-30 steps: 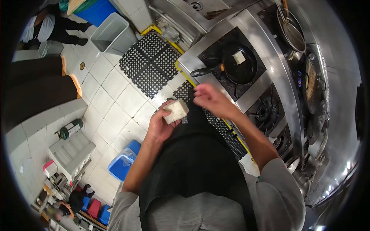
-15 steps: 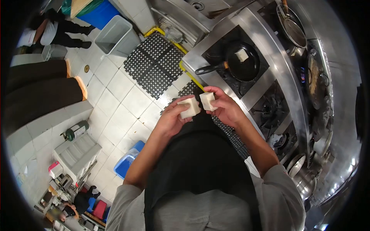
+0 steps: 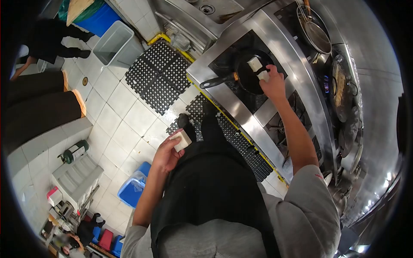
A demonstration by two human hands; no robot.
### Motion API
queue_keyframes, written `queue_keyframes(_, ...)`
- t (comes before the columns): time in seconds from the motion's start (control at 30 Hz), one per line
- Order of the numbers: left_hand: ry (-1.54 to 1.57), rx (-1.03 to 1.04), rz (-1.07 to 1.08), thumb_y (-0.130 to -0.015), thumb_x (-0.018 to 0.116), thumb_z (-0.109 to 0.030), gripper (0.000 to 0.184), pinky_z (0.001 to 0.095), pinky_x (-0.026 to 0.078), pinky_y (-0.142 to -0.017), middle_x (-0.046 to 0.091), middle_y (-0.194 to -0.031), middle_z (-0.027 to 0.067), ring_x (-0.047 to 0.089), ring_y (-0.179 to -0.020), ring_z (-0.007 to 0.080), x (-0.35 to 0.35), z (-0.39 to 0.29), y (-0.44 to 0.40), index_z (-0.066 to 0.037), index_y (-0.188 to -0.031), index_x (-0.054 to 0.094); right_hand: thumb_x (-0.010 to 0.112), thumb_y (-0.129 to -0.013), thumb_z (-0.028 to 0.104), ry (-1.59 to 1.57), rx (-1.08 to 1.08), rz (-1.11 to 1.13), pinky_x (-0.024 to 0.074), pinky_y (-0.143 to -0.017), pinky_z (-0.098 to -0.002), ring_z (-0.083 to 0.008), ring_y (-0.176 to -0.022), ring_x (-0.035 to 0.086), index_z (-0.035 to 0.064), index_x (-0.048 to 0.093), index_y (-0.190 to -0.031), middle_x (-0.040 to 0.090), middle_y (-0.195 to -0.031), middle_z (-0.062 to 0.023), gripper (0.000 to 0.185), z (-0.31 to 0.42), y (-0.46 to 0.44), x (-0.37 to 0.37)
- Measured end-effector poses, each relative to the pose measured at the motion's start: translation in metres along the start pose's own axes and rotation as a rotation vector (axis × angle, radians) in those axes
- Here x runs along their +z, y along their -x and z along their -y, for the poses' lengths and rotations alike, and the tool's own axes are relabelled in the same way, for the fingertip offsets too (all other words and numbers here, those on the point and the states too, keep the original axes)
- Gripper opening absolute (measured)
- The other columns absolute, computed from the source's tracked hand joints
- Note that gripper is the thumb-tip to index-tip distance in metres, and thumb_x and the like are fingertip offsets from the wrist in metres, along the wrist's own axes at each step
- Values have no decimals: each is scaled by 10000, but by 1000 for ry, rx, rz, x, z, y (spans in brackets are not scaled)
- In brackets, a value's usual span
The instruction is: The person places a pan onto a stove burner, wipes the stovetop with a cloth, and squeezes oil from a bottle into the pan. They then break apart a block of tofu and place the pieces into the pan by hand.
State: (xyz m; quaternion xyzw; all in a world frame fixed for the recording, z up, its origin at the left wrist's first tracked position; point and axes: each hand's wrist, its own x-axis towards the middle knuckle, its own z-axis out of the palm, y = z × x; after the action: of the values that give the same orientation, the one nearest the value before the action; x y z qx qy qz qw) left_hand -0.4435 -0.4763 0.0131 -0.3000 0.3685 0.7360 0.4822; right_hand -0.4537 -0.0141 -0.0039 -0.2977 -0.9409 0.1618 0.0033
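Observation:
In the head view my left hand (image 3: 167,151) is closed around a white block, apparently tofu or fresh cheese (image 3: 181,141), held in front of my dark apron. My right hand (image 3: 274,87) reaches over the black frying pan (image 3: 248,82) on the stove, its fingers around a smaller white piece (image 3: 263,76). Whether that piece touches the pan's surface I cannot tell. Another white piece (image 3: 254,64) lies in the pan, just beyond my right fingertips. The pan's handle points left, toward the stove's front edge.
The steel stove (image 3: 200,69) has further burners, one right of my forearm. A pan with a strainer (image 3: 317,36) stands at the back. Perforated rubber mats (image 3: 159,73) cover part of the tiled floor. A blue bin (image 3: 134,189) stands left; other people are at the far left.
My right hand has moved from beside my left hand to over the pan, carrying its white piece. My left hand has shifted left and lower with its block. The view has shifted slightly.

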Motion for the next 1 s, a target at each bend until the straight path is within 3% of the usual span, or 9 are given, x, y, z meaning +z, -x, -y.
queue_keyframes(0.2,20,32,20,-928,662,-141,429,227,517,-666,681,-1054,-8,655,-884,85,5,6,5,-97,-1344,568,700,-710,194,305,-17,32,428,-923,-559,-385,-1115,555,115,433,-1317,648,-1151,-171,668,2,-18,16)
queue_keyframes(0.43,-16,38,68,-908,646,-108,468,246,519,-742,678,-1076,10,653,-932,105,18,0,1,-70,-1365,555,733,-747,219,339,-107,9,439,-914,-546,-381,-1137,553,147,446,-1343,617,-1203,-149,665,6,-13,5)
queue_keyframes(0.5,-26,48,102,-895,628,-84,488,268,524,-787,674,-1094,28,652,-965,126,25,-5,0,-60,-1376,545,733,-764,221,244,-193,-48,442,-916,-543,-383,-1142,551,150,461,-1338,609,-1208,-147,640,17,2,-14)
queue_keyframes(0.57,0,49,147,-879,605,-61,524,296,522,-864,661,-1133,61,645,-1022,168,33,-11,-2,-36,-1396,519,725,-784,213,16,-260,18,480,-914,-467,-376,-1108,586,119,528,-1289,637,-1167,-166,550,46,29,-38)
queue_keyframes(0.7,-9,74,213,-894,588,-24,520,286,521,-874,652,-1153,76,646,-1029,183,61,-17,-16,-5,-1405,494,746,-829,221,-497,-187,673,538,-828,-366,-263,-999,645,80,539,-1292,644,-1150,-135,527,102,98,-41)
queue_keyframes(0.77,-69,97,244,-899,618,-24,528,339,527,-949,631,-1229,132,642,-1087,210,63,-15,-27,20,-1406,475,735,-859,166,-808,-58,796,528,-855,-344,-205,-1002,630,52,519,-1272,631,-1151,-110,480,136,131,-30)
queue_keyframes(0.83,-143,111,258,-910,641,-39,525,335,527,-957,631,-1236,128,639,-1098,206,70,-13,-33,14,-1406,478,733,-864,128,-1026,-22,783,522,-864,-328,-181,-1009,619,40,503,-1247,618,-1143,-101,455,139,144,-10)
queue_keyframes(0.93,-150,89,221,-899,691,-60,543,238,533,-825,647,-1197,59,639,-1001,111,81,-16,-30,-11,-1402,494,725,-873,92,-1231,53,766,514,-874,-312,-164,-1014,610,34,481,-1216,605,-1121,-94,426,139,150,-3)
queue_keyframes(1.0,-163,75,242,-903,686,-58,537,248,540,-830,649,-1195,63,645,-1011,123,78,-18,-31,-10,-1402,495,716,-885,85,-1308,124,782,516,-866,-309,-157,-1004,603,44,482,-1205,596,-1093,-80,399,132,152,-2)
